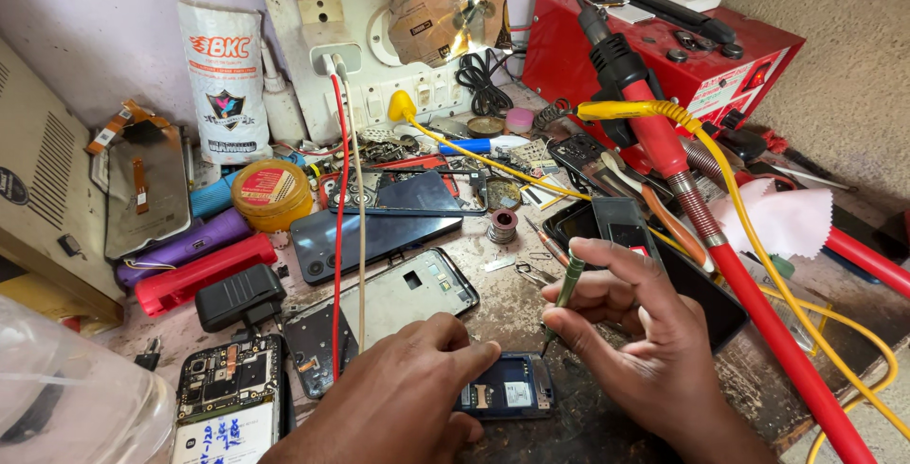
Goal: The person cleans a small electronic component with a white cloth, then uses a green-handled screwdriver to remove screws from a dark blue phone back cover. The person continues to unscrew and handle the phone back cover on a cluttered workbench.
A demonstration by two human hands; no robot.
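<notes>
My left hand point(403, 398) presses down on a small dark blue phone body point(509, 386) lying open on the workbench, with its inner parts showing. My right hand point(637, 336) grips a green-handled screwdriver point(566, 289), held nearly upright. Its tip meets the top right corner of that phone body. A silver phone frame point(398, 301) lies just beyond my left hand. A red and a white cable point(338, 236) run across that frame.
A red soldering tool with a spring hose point(706, 222) crosses the right side beside a yellow cable point(758, 236). Opened phones point(232, 379), a black charger point(239, 295), a yellow jar point(270, 191) and a solder spool point(502, 225) crowd the bench. A red box point(664, 47) stands behind.
</notes>
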